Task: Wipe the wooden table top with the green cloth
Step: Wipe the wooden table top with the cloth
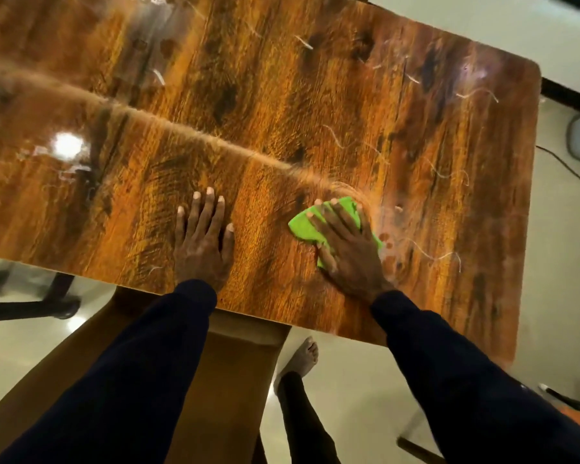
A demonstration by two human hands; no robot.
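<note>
Pressing down flat, the right hand (347, 244) lies on top of the green cloth (303, 227). The fingers are spread wide and straight, not curled. The hand does not pinch the cloth. It just pushes it down on the table (282, 112), so the whole cloth rubs the wood. The cloth sits near the front edge of the table, a bit to the right of the middle. Green bits poke out past the fingers on the left and at the top.

The left hand (203, 242) is empty. It lies open and flat on the bare wood, just beside the cloth hand. I think it is there to lean on, so the person stays steady while reaching over the table.

The table is shiny. A bright light spot (68, 144) shows on the left part. To the right of the cloth there are thin white squiggly marks (449, 172) and cloudy patches. They look like wet or soapy streaks, but I can't tell for sure. That side looks like it needs more wiping, so the job seems partly done.

Under the table edge, a bare foot (305, 354) stands on the pale floor (349, 396). Dark sleeves (449, 363) cover both arms.
</note>
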